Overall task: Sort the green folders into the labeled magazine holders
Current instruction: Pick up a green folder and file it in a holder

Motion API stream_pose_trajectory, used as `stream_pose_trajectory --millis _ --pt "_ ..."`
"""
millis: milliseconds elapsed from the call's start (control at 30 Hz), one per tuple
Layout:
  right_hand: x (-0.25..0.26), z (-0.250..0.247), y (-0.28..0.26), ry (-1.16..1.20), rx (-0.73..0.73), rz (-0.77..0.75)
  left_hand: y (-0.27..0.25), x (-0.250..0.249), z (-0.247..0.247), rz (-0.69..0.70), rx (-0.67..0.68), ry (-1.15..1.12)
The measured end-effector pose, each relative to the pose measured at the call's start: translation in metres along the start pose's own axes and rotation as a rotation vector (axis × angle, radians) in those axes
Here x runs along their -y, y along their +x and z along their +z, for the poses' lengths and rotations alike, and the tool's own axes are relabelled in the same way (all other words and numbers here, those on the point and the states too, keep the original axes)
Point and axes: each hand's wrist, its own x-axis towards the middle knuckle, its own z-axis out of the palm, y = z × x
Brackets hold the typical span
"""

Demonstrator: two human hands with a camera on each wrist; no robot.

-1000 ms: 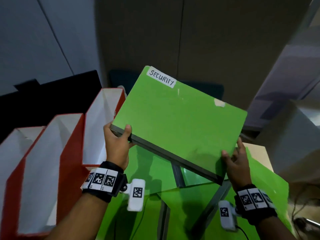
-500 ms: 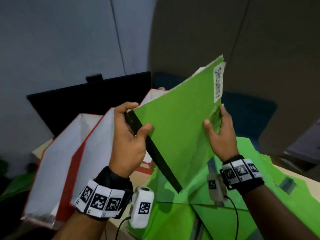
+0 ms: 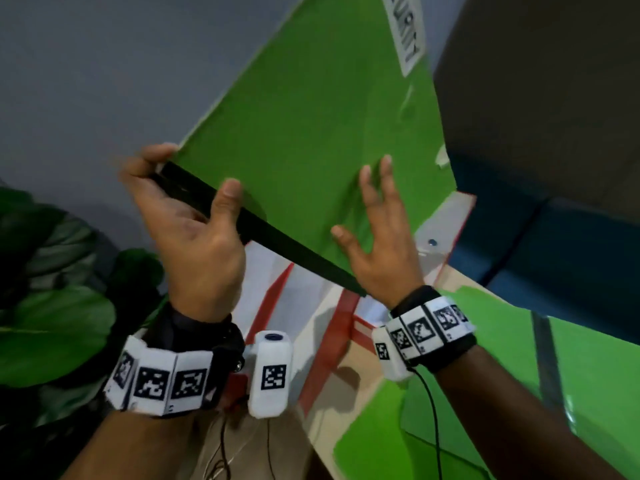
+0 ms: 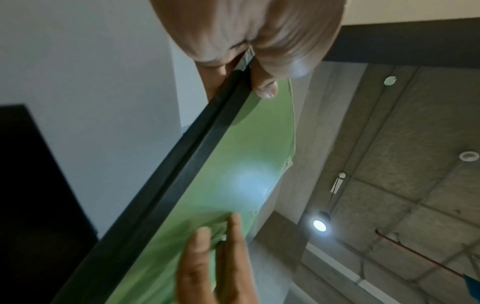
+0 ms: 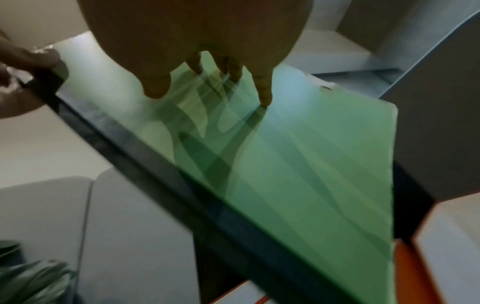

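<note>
Folder: the green folder (image 3: 311,140) with a white label (image 3: 403,32) near its top edge is held up on a steep tilt above the red-and-white magazine holders (image 3: 446,230), its black spine (image 3: 256,223) lowest and facing the person.
Left hand: the left hand (image 3: 194,233) pinches the upper end of the spine, thumb on the green face and fingers wrapped behind it.
Right hand: the right hand (image 3: 377,244) lies spread on the green cover with fingers straight, pressing rather than gripping.
Other folders: more green folders (image 3: 588,375) lie on the table (image 3: 332,386) to the right.
Risk, grip: only one hand truly holds; if the flat palm slips, the folder would likely swing on the left pinch and drop.
Risk, entry: a corner could catch a holder rim and tip the holder, since the folder comes in skewed.
Risk, sorting: the holders' own labels are not visible, so I cannot tell which slot matches; a wrong slot is possible.
Risk, cover: the cover flexes, so it may open or crease on insertion.
</note>
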Motion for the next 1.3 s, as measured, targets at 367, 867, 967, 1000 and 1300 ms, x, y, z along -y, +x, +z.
stream_pose_trajectory --millis 367,867,967,1000,1300 --pt "0.05 0.119 0.026 0.172 0.255 -0.156 0.046 0.037 -0.117 -0.222 -0.175 0.698" --pt "0.057 0.208 -0.036 -0.067 0.741 -0.011 0.011 0.12 -0.109 -0.377 -0.025 0.445" --pt "0.058 0.221 -0.041 -0.178 0.757 0.003 -0.001 0.151 -0.11 -0.546 -0.008 0.379" --pt "0.058 0.225 -0.042 -0.209 0.753 0.0 -0.004 0.16 -0.109 -0.593 0.011 0.362" --pt "0.053 0.242 -0.032 -0.348 0.799 -0.027 0.0 0.185 -0.111 -0.57 0.215 0.624"
